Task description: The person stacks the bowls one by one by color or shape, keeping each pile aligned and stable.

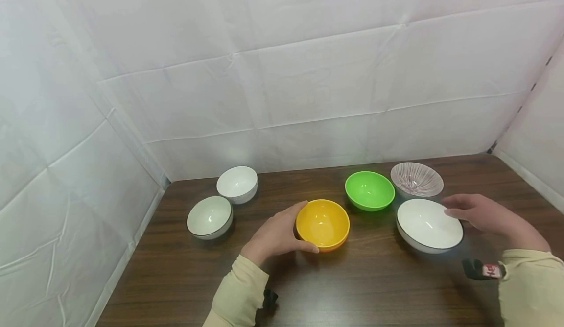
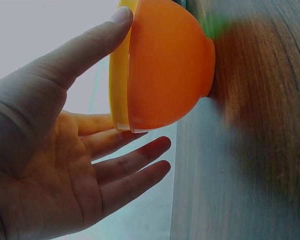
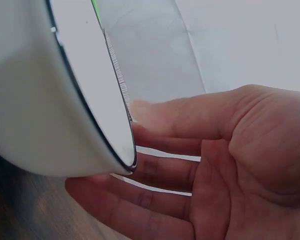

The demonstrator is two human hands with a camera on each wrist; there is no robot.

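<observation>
In the head view a yellow bowl [image 1: 322, 224], orange outside, stands on the table in front of me. My left hand [image 1: 277, 234] spans its left side, thumb at the near rim and the other fingers fairly straight toward the far side. The left wrist view shows the palm apart from the orange wall [image 2: 165, 70]. On the right is a white bowl [image 1: 429, 224] with a dark rim. At its right edge my right hand [image 1: 489, 217] has its thumb close by the rim [image 3: 121, 157], while the loosely extended fingers reach beneath the rim.
A green bowl [image 1: 370, 191] and a streaked bowl [image 1: 416, 179] stand behind, toward the right. At the left are a plain white bowl [image 1: 238, 185] and a pale green bowl [image 1: 210, 218]. White sheeting [image 1: 308, 82] encloses the brown table [image 1: 352, 288] at the back and sides.
</observation>
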